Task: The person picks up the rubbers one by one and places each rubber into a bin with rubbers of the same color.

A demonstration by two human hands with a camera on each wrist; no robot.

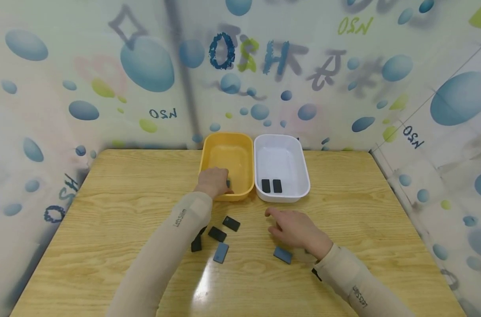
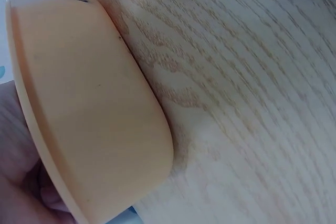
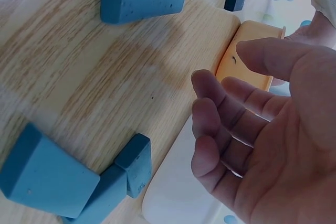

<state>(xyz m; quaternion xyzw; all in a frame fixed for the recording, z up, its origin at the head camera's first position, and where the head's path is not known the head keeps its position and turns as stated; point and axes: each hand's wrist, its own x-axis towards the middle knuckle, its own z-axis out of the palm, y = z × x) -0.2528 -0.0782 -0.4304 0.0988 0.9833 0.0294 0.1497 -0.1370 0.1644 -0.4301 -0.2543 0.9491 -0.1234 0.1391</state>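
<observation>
My left hand (image 1: 213, 181) reaches over the near wall of the yellow bin (image 1: 229, 145), its fingers down inside. A small dark block (image 1: 228, 183) shows between its thumb and fingers, mostly hidden. In the left wrist view, the bin's wall (image 2: 100, 103) covers the fingertips. Just in front of the white bin (image 1: 281, 199), my right hand (image 1: 295, 227) hovers above the table with loosely bent fingers and an empty palm. A blue block (image 1: 282, 255) lies beside this hand. Two black blocks, one of them here (image 1: 277, 186), lie in the white bin.
On the table near the left forearm lie two black blocks (image 1: 231, 223), (image 1: 217, 234), a blue block (image 1: 221, 252) and further dark blocks (image 1: 196, 243) partly under the sleeve. Another dark block (image 1: 316, 274) shows by the right cuff. Behind the bins stands a patterned wall (image 1: 260, 88).
</observation>
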